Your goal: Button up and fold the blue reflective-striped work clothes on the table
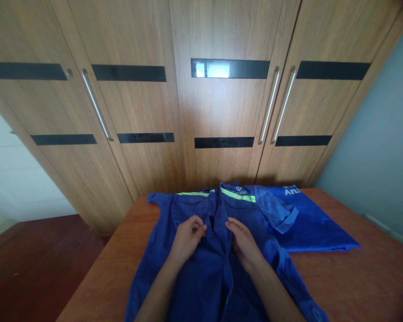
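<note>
A dark blue work jacket [201, 264] with yellow-green reflective strips lies spread on the table, its collar end toward the wardrobe. My left hand [190, 235] pinches the jacket's left front edge near the middle of the chest. Opposite it, my right hand [243, 239] grips the other front edge between thumb and fingers. A small dark gap in the front opening shows between the two hands. Lower down, the front edges lie close together. The fingertips cover whatever small part of the edge they hold.
A brighter blue folded cloth or bag [315, 226] with white lettering lies at the right, partly under the jacket's sleeve [278, 212]. The reddish-brown table [121, 255] stands against a wooden wardrobe [218, 107] with metal handles. A pale wall [372, 147] is at the right.
</note>
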A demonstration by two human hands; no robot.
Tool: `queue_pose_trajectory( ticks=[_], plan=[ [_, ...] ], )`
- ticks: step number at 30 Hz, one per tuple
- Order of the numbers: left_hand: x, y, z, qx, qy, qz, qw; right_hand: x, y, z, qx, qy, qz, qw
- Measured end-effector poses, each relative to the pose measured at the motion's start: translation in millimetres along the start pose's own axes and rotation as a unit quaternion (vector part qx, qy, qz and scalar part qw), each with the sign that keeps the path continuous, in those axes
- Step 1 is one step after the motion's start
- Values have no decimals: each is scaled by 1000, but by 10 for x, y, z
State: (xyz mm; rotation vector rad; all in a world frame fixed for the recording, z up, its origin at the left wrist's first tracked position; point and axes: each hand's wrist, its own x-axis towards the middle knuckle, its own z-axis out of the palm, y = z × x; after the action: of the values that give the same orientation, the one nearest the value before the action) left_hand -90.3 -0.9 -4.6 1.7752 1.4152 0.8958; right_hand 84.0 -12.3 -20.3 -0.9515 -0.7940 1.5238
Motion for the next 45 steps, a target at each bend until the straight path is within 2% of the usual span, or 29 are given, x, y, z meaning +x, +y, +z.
queue_pose_trajectory(
  ticks=[3,7,10,14,19,25,29,32,35,39,42,45],
  plan=[
    [31,64,6,-182,25,-47,982,-6,-12,18,5,15,-20,1000],
    [28,136,35,-226,57,-52,971,-32,-42,39,-6,10,-49,999],
    [6,174,82,-234,59,-52,969,-41,-51,42,-38,-6,-78,996],
    [-21,203,144,-223,47,-34,973,-33,-34,57,-152,5,-126,980],
    [-46,204,162,-154,50,8,987,-25,9,84,-289,37,-174,941],
    [-74,175,157,4,61,69,996,-15,61,84,-318,36,-199,926],
    [-91,170,167,86,59,106,989,8,102,64,-312,4,-182,933],
    [-91,173,169,111,46,115,986,13,129,59,-290,-11,-156,944],
    [-87,173,171,121,46,122,984,-12,127,73,-271,-37,-131,953],
    [-91,171,193,110,17,119,987,-81,65,109,-250,-82,-120,957],
    [-89,166,224,46,25,85,995,-113,26,121,-247,-105,-132,954],
    [-60,136,245,-76,50,38,995,-117,35,122,-257,-116,-145,948]
  ],
)
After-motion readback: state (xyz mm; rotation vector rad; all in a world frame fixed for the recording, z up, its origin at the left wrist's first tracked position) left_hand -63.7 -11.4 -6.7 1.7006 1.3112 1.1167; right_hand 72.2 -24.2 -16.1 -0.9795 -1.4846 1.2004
